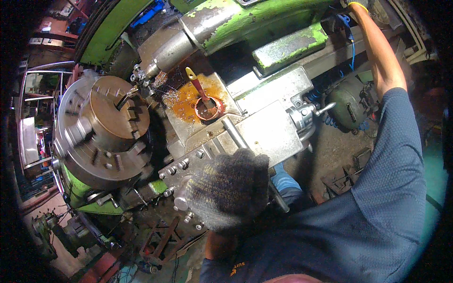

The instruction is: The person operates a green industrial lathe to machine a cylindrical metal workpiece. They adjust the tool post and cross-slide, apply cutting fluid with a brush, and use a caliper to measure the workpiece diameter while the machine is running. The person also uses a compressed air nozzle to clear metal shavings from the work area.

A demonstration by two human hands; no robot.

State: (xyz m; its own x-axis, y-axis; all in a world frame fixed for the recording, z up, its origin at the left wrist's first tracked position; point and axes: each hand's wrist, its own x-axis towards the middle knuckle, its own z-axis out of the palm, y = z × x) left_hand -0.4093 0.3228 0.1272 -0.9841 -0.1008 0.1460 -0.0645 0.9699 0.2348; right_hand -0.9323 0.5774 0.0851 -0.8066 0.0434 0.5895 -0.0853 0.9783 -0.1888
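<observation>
My left hand (229,188), in a dark grey knitted glove, is closed over a metal bar (236,134) on the lathe's tool post (186,165); its fingertips are hidden. My right arm reaches to the far right, where my right hand (362,4), with a yellow glove cuff, is cut off by the upper edge beside the green tailstock (255,23). At the left, a round steel workpiece (111,111) sits in the large chuck (71,137), partly blurred. A bit (126,97) in line with the tailstock spindle (167,52) points into the workpiece's bore.
A red cup (210,114) holding a brush (196,82) stands on the oily, chip-strewn carriage (174,125). Right of it lies a flat slide (273,127) with a crank handle (325,109). A green motor-like housing (347,106) and blue hose (353,52) are farther right.
</observation>
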